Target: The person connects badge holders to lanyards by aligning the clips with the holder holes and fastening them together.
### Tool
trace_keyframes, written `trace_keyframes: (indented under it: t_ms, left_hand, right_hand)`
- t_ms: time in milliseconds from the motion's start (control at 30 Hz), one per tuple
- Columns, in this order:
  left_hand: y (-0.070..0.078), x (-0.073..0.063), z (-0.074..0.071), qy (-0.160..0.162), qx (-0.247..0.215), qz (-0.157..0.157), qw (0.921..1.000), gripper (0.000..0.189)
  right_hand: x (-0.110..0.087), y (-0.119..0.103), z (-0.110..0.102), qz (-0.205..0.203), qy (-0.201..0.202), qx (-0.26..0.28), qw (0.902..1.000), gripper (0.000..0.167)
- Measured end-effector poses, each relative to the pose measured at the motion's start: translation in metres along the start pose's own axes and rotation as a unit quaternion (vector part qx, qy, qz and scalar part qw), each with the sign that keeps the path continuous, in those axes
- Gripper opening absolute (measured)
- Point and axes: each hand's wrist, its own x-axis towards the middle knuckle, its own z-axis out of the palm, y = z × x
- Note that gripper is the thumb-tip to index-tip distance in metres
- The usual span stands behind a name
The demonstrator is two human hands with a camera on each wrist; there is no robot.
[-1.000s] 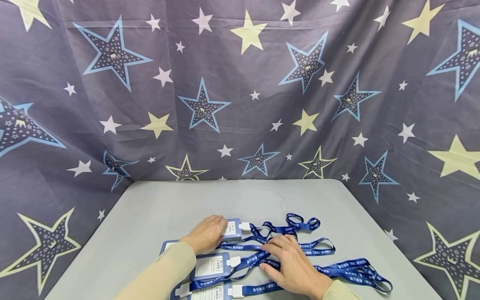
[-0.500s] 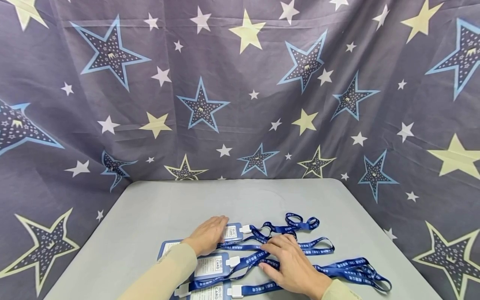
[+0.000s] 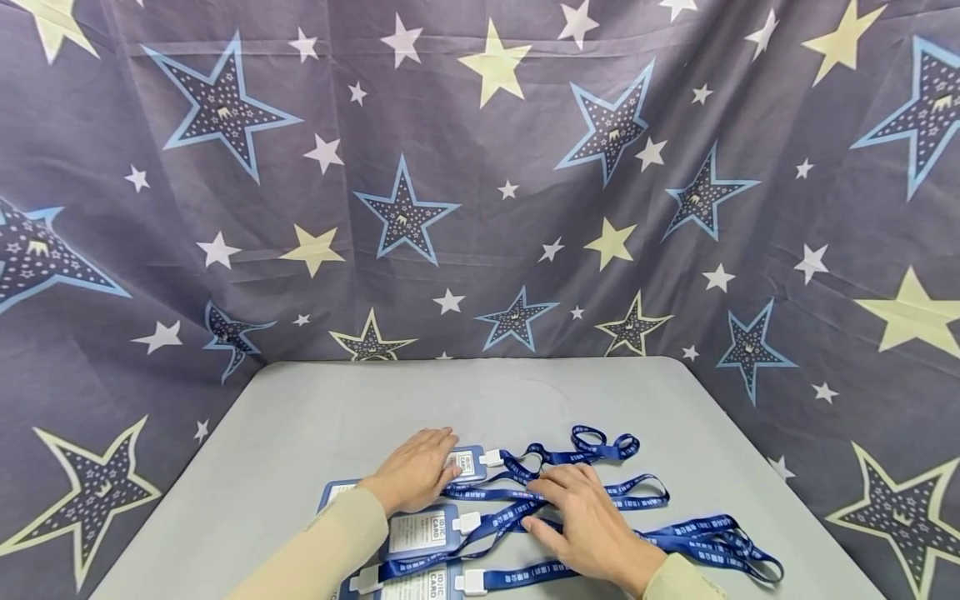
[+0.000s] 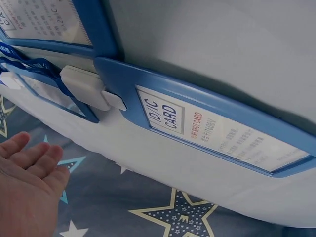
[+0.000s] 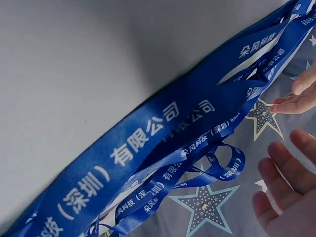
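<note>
My left hand [image 3: 416,471] is held palm down beside the farthest blue ID card holder [image 3: 470,463], its fingers extended and overlapping that holder's left end. In the left wrist view the fingers [image 4: 42,160] are relaxed with nothing between them, apart from the nearer card holder [image 4: 197,118] and its white clip [image 4: 86,88]. My right hand [image 3: 588,525] hovers over the middle of the blue printed lanyards [image 3: 498,523], fingers loosely spread. The right wrist view shows those fingers [image 5: 281,173] holding nothing, with lanyard straps [image 5: 143,138] alongside.
Several card holders lie on the grey table [image 3: 360,400] in a column at left, including a middle one [image 3: 418,532] and a front one [image 3: 420,585]. Their lanyards stretch rightward, some crossing, with bundled loops [image 3: 720,546] at right. A star-patterned curtain [image 3: 517,250] encloses the table.
The farthest card holder shifted slightly toward me at first. Since then my left thumb has come away from the other fingers, and my right hand has risen slightly off the lanyards.
</note>
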Motion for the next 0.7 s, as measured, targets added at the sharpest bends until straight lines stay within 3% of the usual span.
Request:
trace_keyframes:
  t_ms: [200,700]
  left_hand:
    - [-0.002,-0.003,0.0,-0.002,-0.002,-0.012,0.9999,0.063]
    - [-0.005,-0.02,-0.005,0.012,-0.007,-0.029,0.9995,0.066]
  right_hand:
    - [0.0,0.005,-0.001,0.024,-0.018,-0.011,0.9995,0.044]
    - [-0.002,0.019,-0.002,0.034,-0.019,-0.027,0.9989,0.052]
